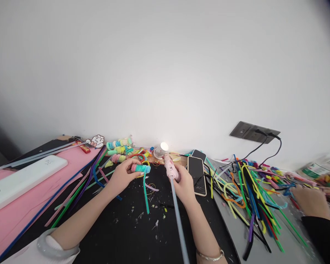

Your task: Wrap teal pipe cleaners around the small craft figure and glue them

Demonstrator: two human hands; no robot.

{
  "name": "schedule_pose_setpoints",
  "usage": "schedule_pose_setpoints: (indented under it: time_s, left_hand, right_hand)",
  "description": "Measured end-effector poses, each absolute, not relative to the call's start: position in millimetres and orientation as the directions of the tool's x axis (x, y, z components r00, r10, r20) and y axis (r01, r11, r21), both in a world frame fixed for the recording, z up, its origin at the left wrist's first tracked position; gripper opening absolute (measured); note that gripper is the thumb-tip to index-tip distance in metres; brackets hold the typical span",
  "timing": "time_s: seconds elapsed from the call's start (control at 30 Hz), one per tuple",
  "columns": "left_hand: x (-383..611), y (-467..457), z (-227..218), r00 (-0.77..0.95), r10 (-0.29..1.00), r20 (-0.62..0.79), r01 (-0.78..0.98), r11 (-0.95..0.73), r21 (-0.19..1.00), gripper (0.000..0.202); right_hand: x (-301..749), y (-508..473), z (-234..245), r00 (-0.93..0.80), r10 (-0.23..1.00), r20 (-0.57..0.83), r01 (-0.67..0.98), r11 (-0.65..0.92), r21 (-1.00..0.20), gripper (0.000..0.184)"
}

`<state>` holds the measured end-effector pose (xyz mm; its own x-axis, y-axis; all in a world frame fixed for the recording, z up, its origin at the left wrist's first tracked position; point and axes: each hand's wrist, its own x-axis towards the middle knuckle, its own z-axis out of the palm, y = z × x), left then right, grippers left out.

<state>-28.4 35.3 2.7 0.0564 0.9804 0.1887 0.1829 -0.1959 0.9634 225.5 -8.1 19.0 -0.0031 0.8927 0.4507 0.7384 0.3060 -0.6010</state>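
My left fingers (132, 161) pinch the coiled roll (141, 168) above the black bench (121, 234); my right fingers (182, 172) grip the pink glue gun (170, 168). Slackened pinch: the roll may unwind. Swung gun: the long glue stick (177, 216) may scatter scraps (156, 223).

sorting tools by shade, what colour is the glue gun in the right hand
Pale pink; the glue gun shows best in the head view.

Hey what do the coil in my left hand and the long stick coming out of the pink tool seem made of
Coil: likely wound chenille stem, fuzzy and matte; its hanging turquoise tail looks soft-edged.

Long stick: possibly hot-melt glue or similar plastic, smooth-looking; its even, milky grey surface suggests that.
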Motion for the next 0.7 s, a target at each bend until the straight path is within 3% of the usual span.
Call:
schedule_pose_setpoints:
  time_s: [0.07, 0.17, 0.53, 0.7]
  left_hand:
    - [-28.5, 35.9, 2.9, 0.039, 0.976, 0.212, 0.203, -0.216, 0.955, 0.045]
    - [-28.0, 35.6, 3.5, 0.041, 0.978, 0.206, 0.186, -0.21, 0.96, 0.043]
    - [-26.8, 31.3, 11.3, 0.034, 0.985, 0.17, 0.241, -0.173, 0.955, 0.036]
    - [-26.5, 32.4, 6.5, 0.044, 0.988, 0.145, 0.181, -0.151, 0.972, 0.038]
  right_hand:
    - [223.8, -9.2, 19.9, -0.022, 0.905, 0.425, 0.643, 0.338, -0.687, 0.025]
    - [220.6, -11.0, 18.6, -0.12, 0.912, 0.392, 0.573, 0.386, -0.723, 0.015]
    - [219.3, -11.4, 14.7, -0.224, 0.917, 0.33, 0.575, 0.398, -0.715, 0.023]
    - [217.8, -12.5, 15.1, -0.206, 0.922, 0.328, 0.582, 0.385, -0.716, 0.023]
